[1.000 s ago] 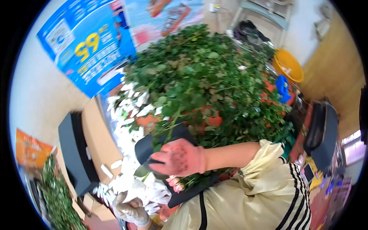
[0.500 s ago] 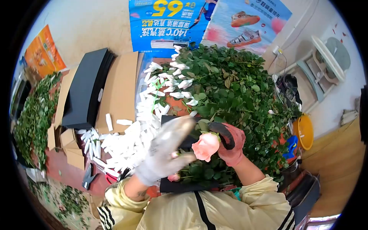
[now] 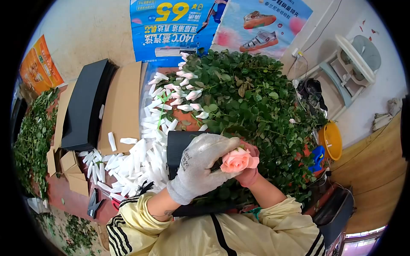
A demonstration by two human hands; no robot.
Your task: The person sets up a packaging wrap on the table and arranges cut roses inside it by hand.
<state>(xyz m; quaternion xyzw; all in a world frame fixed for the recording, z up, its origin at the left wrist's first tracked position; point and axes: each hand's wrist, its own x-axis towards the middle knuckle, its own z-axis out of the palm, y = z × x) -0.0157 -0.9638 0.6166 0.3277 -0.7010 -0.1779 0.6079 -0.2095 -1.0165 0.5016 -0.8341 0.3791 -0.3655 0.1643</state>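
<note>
A pink rose (image 3: 237,161) faces up between my two gloved hands, low in front of my body. My left hand (image 3: 203,162), in a grey-white work glove, curls its fingers and thumb about the left side of the bloom. Behind and to the right, my right hand (image 3: 250,170) in a reddish glove grips the rose just beneath its head; its fingers are mostly hidden. Under my left hand lies black corrugated board (image 3: 176,149). White foam sleeves (image 3: 147,160) are heaped to the left, and leafy rose stems (image 3: 252,102) to the right.
Several roses in white sleeves (image 3: 185,107) lie at the back middle. Black sheets (image 3: 85,106) stack on cardboard (image 3: 124,111) at left. A stapler-like black tool (image 3: 94,204) rests near the front left edge. A yellow basin (image 3: 331,141) stands right, near a high chair (image 3: 354,64).
My left hand has gone from spread beside the flower to curled around it. The rose has tilted upward and shifted slightly right. The whole view has moved a little.
</note>
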